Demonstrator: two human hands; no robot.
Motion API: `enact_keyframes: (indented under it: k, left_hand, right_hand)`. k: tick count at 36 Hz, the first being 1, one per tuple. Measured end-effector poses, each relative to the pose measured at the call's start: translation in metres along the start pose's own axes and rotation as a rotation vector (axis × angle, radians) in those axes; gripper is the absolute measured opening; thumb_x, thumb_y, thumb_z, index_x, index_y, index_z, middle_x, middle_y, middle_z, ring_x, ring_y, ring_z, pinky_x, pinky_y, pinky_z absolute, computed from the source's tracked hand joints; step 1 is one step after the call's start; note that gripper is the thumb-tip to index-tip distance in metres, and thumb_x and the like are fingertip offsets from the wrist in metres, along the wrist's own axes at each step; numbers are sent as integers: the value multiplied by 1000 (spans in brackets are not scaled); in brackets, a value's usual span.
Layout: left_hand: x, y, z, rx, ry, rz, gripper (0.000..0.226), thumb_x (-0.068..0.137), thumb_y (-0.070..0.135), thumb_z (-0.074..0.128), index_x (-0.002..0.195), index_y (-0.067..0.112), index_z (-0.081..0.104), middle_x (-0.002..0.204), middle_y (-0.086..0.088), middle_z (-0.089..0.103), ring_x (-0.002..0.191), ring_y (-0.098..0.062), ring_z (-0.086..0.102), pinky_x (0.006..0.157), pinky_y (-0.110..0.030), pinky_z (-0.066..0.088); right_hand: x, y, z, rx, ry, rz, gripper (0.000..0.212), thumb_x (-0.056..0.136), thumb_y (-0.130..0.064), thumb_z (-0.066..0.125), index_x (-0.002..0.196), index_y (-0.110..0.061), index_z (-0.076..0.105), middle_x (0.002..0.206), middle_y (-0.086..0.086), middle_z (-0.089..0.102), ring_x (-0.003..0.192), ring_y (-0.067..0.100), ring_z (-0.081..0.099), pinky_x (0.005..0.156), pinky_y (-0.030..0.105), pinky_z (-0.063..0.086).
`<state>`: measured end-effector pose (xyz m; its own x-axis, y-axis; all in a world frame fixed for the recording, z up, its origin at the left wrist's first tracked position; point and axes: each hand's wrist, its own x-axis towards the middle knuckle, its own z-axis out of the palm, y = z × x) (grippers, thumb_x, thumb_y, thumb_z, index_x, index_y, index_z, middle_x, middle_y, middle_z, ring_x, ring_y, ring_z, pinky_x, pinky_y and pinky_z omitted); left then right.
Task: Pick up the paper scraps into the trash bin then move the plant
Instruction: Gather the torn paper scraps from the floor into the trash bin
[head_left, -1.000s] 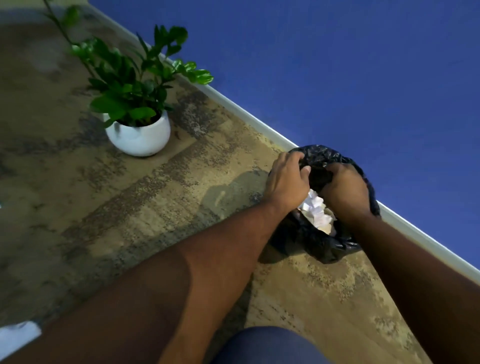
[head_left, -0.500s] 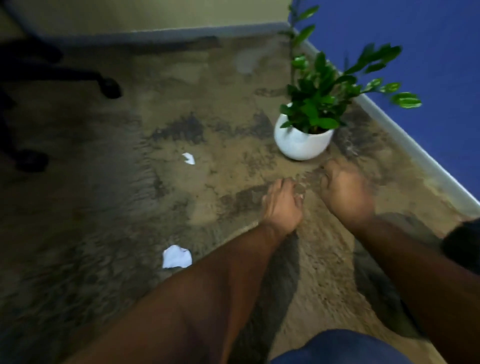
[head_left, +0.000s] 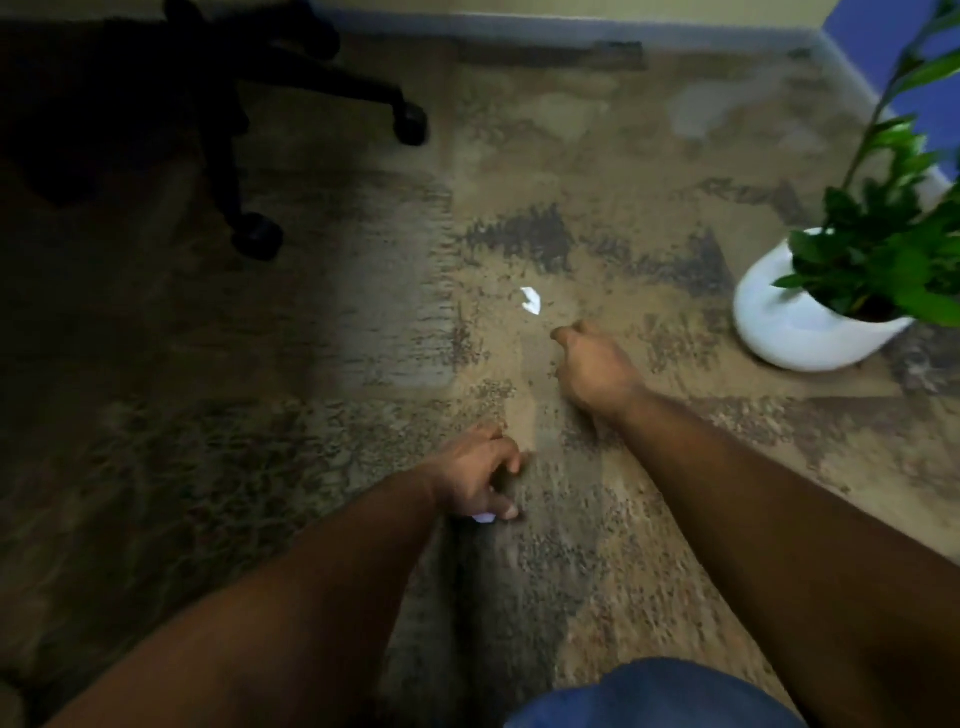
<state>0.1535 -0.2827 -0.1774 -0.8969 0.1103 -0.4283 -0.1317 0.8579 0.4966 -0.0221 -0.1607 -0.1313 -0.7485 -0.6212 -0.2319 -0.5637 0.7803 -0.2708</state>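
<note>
Carpet (head_left: 322, 364): mottled tan and brown, fills the whole view, darker in shadow toward 9 o'clock.
Walls: a pale wall with a light baseboard (head_left: 519, 23) along 12 o'clock; a blue wall (head_left: 883, 36) at 1 o'clock.
Chair base (head_left: 249, 104): black, with castors, at 11 o'clock, well apart from both hands.
Plant (head_left: 878, 244): green leaves in a round white pot (head_left: 800, 322), standing upright on the carpet at 3 o'clock, near the blue wall.
Leg (head_left: 654, 696): blue cloth at 6 o'clock, between the two forearms.
Left hand (head_left: 475, 480): just below the centre, knuckles up, fingers curled down toward the carpet; a small white piece (head_left: 483, 517) shows under the thumb and fingertips, touching them. Whether the grip has closed on it cannot be told.
Right hand (head_left: 597, 364): right of centre, toward 2 o'clock from the left hand, fingers curled loosely inward with nothing seen in them, low over the carpet.
Paper scrap (head_left: 531, 300): white, crumpled, lying on the carpet at 12 o'clock from the right hand, just beyond its knuckles and not touching them.
Trash bin: outside the view.
</note>
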Motion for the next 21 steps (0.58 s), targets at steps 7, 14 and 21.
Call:
enact_keyframes:
  k: [7,14,21]
  left_hand:
    - [-12,-30,6,155,-201,38,57,67,42,81,113,31,50,127,-1,39,117,-22,38,94,-41,42]
    - [-5,-43,11,101,-92,93,46,85,22,67,129,23,54,135,-6,44,123,-25,43,99,-35,40]
    - [4,-47,-1,-50,-70,81,23,96,27,54,108,11,66,115,-10,58,107,-29,59,91,-38,48]
  right_hand:
    - [36,-19,26,11,-88,18,55,91,-13,51,144,-24,39,137,14,38,122,35,49,104,45,46]
    - [67,-22,39,51,-126,70,60,92,-26,54,148,-25,32,153,18,19,130,43,43,111,50,40]
    - [100,-24,41,67,-120,84,61,95,-45,54,148,-22,33,156,12,11,133,40,40,115,47,35]
